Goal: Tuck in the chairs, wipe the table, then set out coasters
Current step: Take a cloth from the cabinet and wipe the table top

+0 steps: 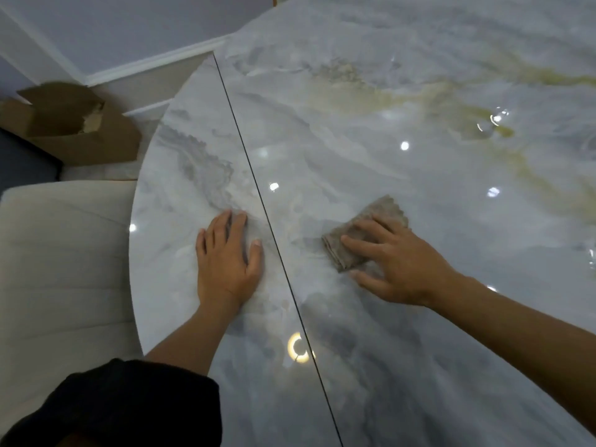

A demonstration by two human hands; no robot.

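Wiping step underway, coasters not out yet.
Chair [64, 253] tucked at left; my L hand [229, 262] flat, fingers spread, bracing on table [387, 108]; R hand [396, 266] presses folded cloth [361, 230] past the seam [258, 188]. Next, I think: sweep cloth twd far, yellowish side.

Your left hand [227, 262] is flat on the table [419, 91], just left of the seam [258, 195] that runs across the top. Your right hand [396, 262] is on the other side of that seam, pressing down on a folded cloth [358, 233]. Off the table's left edge there's a chair [61, 259], and behind the chair a cardboard box [74, 124] sits by the wall [129, 30].
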